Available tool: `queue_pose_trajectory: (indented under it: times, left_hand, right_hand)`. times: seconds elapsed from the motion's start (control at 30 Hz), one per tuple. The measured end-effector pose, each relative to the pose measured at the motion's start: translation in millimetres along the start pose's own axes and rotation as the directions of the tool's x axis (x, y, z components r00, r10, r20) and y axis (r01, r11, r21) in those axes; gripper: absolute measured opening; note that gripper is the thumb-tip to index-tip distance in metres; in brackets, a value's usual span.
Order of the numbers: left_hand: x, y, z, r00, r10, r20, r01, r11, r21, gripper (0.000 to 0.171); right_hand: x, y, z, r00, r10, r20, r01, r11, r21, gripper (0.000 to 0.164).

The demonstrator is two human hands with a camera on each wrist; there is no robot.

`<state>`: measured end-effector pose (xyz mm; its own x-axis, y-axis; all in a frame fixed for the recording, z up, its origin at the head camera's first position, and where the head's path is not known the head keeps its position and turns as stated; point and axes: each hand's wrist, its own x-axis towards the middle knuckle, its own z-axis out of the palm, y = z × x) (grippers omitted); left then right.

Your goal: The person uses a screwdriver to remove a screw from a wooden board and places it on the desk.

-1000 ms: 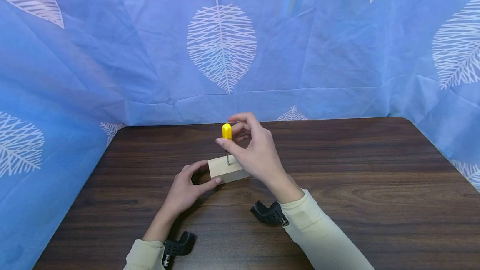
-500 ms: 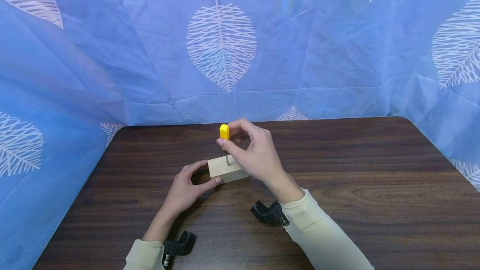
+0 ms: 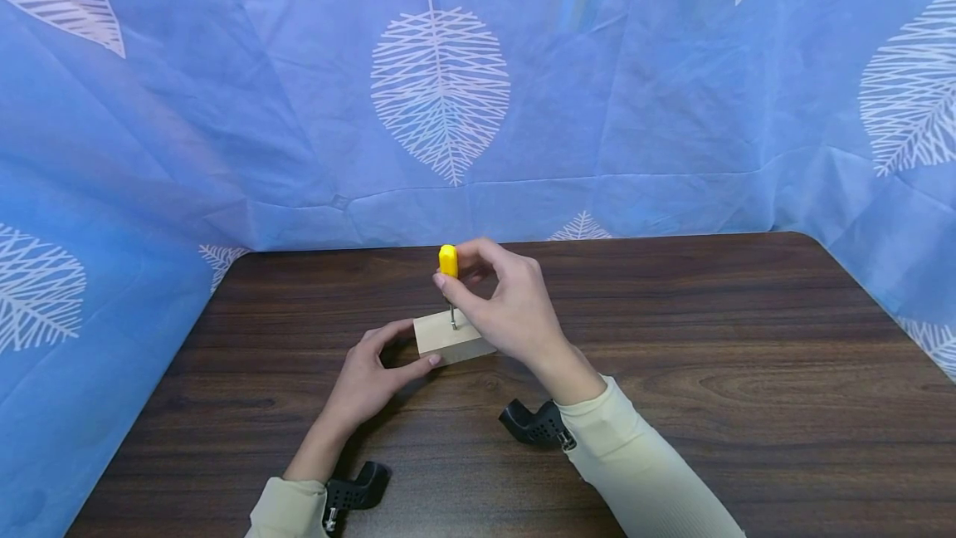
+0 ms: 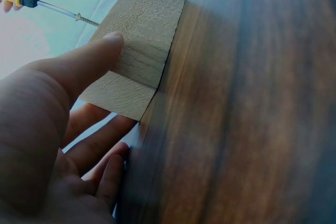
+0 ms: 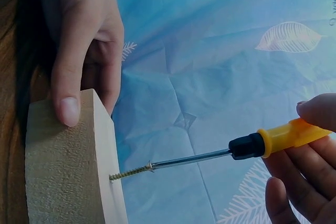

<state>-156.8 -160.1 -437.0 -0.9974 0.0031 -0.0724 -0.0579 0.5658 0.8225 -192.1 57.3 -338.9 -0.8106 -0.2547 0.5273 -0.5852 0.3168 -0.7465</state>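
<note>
The right grip (image 3: 508, 297) pinches the yellow-handled screwdriver (image 5: 248, 147), its shaft (image 5: 191, 158) down and apparently almost in line with the upright screw (image 5: 132, 172) in the wooden block (image 3: 456, 344) below, whose left end the left grip (image 3: 368, 372) clasps on the bench (image 3: 702, 322).

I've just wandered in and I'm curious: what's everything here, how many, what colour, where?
Cloth: one or more, blue with white leaves, background
Table: one, dark brown, before the cloth
Block: one, pale wood, on the table
Screw: one, brassy, partly in the block's top
Screwdriver: one, yellow and black, tip at the screw
Wrist devices: two, black, at the wrists
Sleeves: two, pale, on forearms
Left grip: one bare hand, holding the block
Right grip: one bare hand, holding the screwdriver
</note>
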Motion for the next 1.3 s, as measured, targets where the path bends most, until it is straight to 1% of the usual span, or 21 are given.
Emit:
queue_pose_trajectory:
  times: [0.17,0.33,0.63,0.8,1.07,1.17,1.3]
  left_hand:
    - [-0.1,0.0,0.2,1.0,-0.007,0.0,0.007,1.0,-0.002,0.074]
    - [0.0,-0.3,0.8,1.0,-0.005,-0.001,0.005,1.0,-0.009,0.074]
    - [-0.2,-0.2,0.9,1.0,-0.01,-0.003,0.01,1.0,-0.001,0.075]
    - [0.2,-0.2,0.6,1.0,-0.01,-0.004,0.01,1.0,0.0,0.075]
    - [0.1,-0.4,0.5,1.0,0.002,-0.004,-0.002,1.0,-0.002,0.074]
    - [-0.1,-0.7,0.5,1.0,0.008,-0.006,-0.008,1.0,0.002,0.073]
    - [0.3,-1.3,0.5,1.0,0.01,-0.006,-0.01,1.0,0.004,0.073]
  right_hand:
    - [0.0,0.5,0.1,1.0,-0.021,-0.005,0.021,1.0,-0.015,0.022]
    - [-0.6,0.8,-0.8,1.0,-0.025,-0.007,0.025,0.999,-0.031,0.023]
    - [-0.3,2.3,0.0,1.0,-0.024,0.006,0.024,1.0,0.001,0.021]
    - [0.0,2.6,0.4,1.0,-0.01,0.019,0.009,1.0,0.023,0.02]
    - [-1.7,3.0,0.7,1.0,0.003,0.021,-0.003,1.0,-0.001,0.017]
    - [-1.7,3.0,1.5,1.0,0.027,0.015,-0.027,0.999,-0.016,0.014]
    - [-1.5,2.4,1.7,0.998,0.061,0.007,-0.061,0.998,-0.034,0.016]
